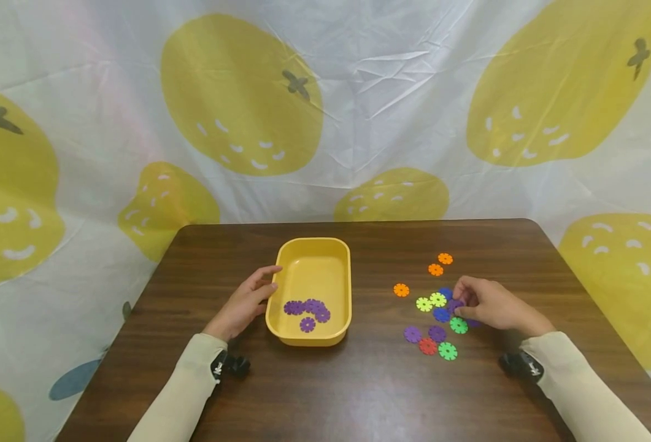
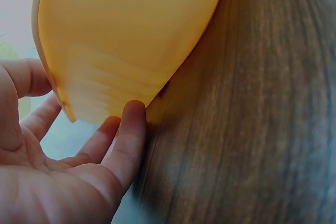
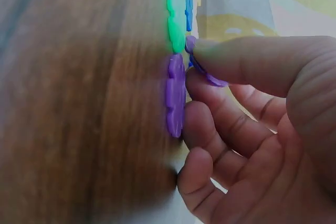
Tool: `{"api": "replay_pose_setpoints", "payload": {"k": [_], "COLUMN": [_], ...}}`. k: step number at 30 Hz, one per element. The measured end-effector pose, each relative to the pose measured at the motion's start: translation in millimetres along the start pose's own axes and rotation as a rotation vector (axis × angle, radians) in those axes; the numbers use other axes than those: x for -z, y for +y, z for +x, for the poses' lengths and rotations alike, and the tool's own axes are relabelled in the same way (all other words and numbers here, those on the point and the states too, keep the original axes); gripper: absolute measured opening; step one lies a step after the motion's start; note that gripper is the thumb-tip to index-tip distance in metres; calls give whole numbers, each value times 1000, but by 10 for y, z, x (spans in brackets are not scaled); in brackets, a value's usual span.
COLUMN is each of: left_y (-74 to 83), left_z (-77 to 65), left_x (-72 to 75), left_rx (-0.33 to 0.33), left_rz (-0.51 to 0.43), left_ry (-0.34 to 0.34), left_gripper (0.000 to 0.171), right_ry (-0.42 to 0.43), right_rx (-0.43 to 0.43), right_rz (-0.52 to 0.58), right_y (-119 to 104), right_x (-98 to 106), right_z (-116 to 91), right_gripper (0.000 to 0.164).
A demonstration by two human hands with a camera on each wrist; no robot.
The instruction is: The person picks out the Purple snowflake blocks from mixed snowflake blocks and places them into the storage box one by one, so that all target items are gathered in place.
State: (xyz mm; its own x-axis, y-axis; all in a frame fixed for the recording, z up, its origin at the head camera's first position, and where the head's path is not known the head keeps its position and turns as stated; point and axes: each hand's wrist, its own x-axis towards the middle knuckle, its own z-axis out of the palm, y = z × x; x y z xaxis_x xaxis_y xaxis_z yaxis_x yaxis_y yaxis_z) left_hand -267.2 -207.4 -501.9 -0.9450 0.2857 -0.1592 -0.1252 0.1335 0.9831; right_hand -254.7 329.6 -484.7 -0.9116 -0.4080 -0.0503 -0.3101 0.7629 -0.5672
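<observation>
On the left side of a yellow tray (image 1: 314,270), my left hand (image 1: 243,305) holds the rim, with other fingers against the outer wall; the left wrist view shows fingertips (image 2: 134,111) low on that wall. Several purple notched discs (image 1: 307,325) lie in the tray's near end. My right hand (image 1: 488,302) pinches a purple notched plastic disc (image 3: 212,78) between thumb and fingers, just above the scattered discs. Beneath it, another purple disc (image 3: 176,95) lies flat beside a green disc (image 1: 459,325). Blue discs (image 1: 442,315) are close to the fingertips, one partly hidden.
Left of the right hand lie yellow discs (image 1: 424,304), with orange discs (image 1: 401,290) farther out. Nearer are purple discs (image 1: 412,334), a red disc (image 1: 427,347) and a second green disc (image 1: 448,351). The brown wooden table (image 1: 325,393) ends at a fruit-printed curtain (image 1: 353,110).
</observation>
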Motion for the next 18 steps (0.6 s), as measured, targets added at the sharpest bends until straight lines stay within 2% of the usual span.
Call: {"api": "replay_pose_setpoints", "payload": {"k": [5, 12, 18], "left_y": [5, 6, -5], "left_z": [6, 14, 16], "left_x": [3, 3, 6], "left_rx": [2, 5, 8], "left_rz": [-2, 0, -1], "left_ry": [4, 10, 5], "left_gripper": [47, 46, 47], "right_ry": [11, 141, 158], "right_rx": [8, 87, 69], "right_rz": [20, 1, 53], "right_y": [-24, -79, -157], "right_x": [30, 81, 114], "right_z": [-6, 54, 103], "right_gripper": [26, 14, 11]}}
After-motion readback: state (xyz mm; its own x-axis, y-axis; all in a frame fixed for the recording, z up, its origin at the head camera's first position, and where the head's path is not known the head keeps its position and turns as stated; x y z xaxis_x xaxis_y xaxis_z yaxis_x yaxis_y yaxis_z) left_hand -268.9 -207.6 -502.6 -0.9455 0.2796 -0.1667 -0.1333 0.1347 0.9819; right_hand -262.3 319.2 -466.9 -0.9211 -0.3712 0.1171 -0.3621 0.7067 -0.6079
